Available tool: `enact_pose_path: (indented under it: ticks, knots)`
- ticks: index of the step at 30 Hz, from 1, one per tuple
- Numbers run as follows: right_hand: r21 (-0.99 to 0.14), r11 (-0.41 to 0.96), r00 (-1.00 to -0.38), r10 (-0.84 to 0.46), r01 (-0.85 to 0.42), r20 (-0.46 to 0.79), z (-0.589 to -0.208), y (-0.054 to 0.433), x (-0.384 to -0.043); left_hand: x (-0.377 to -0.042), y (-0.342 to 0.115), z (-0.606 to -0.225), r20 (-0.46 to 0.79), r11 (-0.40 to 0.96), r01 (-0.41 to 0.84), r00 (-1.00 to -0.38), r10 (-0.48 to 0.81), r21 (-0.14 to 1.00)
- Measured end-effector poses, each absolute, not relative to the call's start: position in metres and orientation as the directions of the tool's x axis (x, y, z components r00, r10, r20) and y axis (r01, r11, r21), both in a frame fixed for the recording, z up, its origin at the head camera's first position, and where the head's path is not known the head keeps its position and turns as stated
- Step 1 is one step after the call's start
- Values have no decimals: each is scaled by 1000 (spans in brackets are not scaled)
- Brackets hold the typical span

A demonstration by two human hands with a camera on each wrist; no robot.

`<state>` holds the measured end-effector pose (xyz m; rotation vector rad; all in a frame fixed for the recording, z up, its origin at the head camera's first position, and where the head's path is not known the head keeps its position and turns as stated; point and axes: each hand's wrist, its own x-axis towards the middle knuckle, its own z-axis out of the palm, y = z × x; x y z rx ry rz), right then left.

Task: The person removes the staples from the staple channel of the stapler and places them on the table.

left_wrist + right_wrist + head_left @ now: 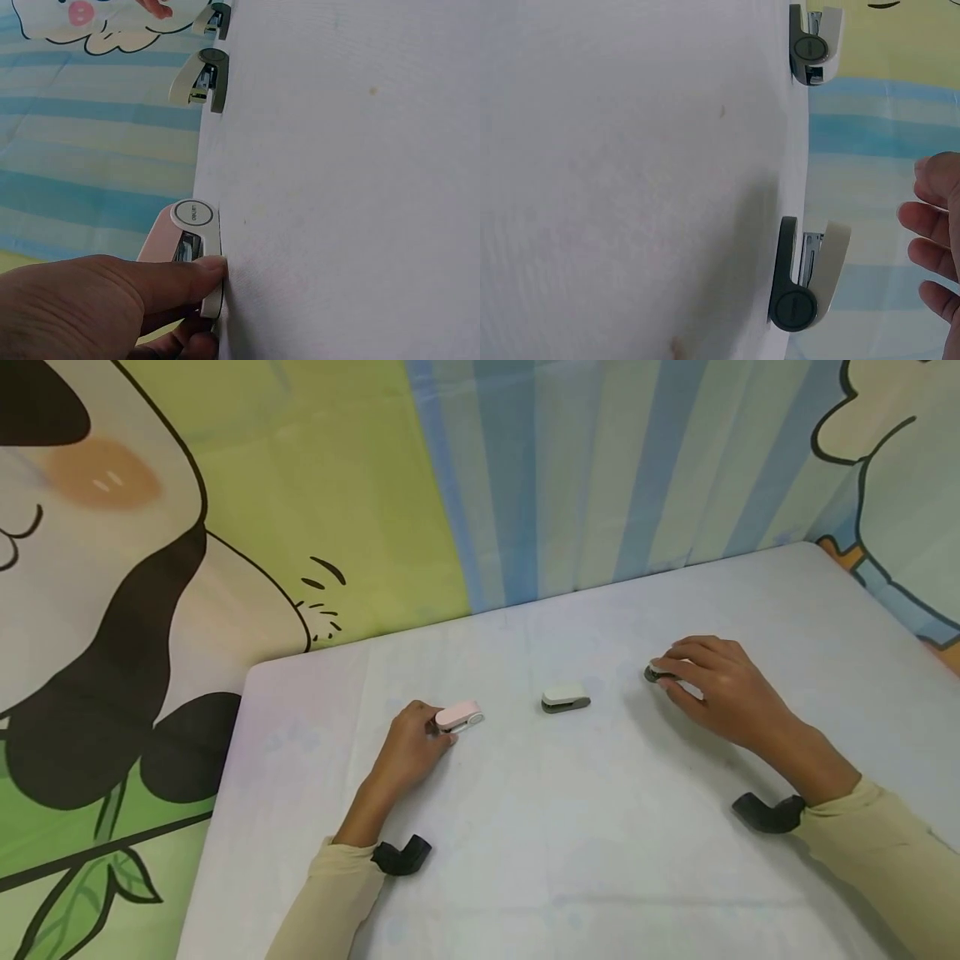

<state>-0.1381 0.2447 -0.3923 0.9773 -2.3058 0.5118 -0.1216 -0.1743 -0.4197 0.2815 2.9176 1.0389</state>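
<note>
Pink-and-white stapler sits on the left of the white tabletop, the leftmost of three small staplers in a loose row. The person's left hand grips it by its left end, the thumb pressed on the white base and other fingers behind it. Its round hinge disc, at the right end, carries lettering too small to read. The pink top slopes up from the base, and a strip of metal shows between them.

Next in the row, to the right and well apart from that hand, is a white-and-grey stapler, its white cover raised from the dark grey base. Farther right stands another grey-and-white stapler, also gaping, its hinge at the right end. The right hand hangs above it; from the head it seems to meet the stapler, but the right wrist view shows clear space between — the fingers are loosely bent, slightly apart and holding nothing.

Both forearms wear beige sleeves, each with a black curved piece at the wrist. Past the table's far edge hangs a cartoon-printed backdrop — blue stripes in the middle, yellow-green to the left.
</note>
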Motion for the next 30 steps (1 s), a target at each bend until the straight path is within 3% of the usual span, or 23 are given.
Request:
enact_pose_path:
  ticks: [8, 19, 30]
  knots:
    - [-132, 589, -509, -539, -797, 672, -395, 233, -138, -123, -174, -422, 22, 755, 199, -971, 238, 625]
    - [-242, 441, -472, -543, -864, 695, -398, 201, -130, -112, -161, -423, 1, 717, 257, -942, 336, 648]
    - [-395, 343, -522, -594, -852, 612, -404, 171, -120, -93, -131, -419, -15, 683, 352, -883, 469, 640]
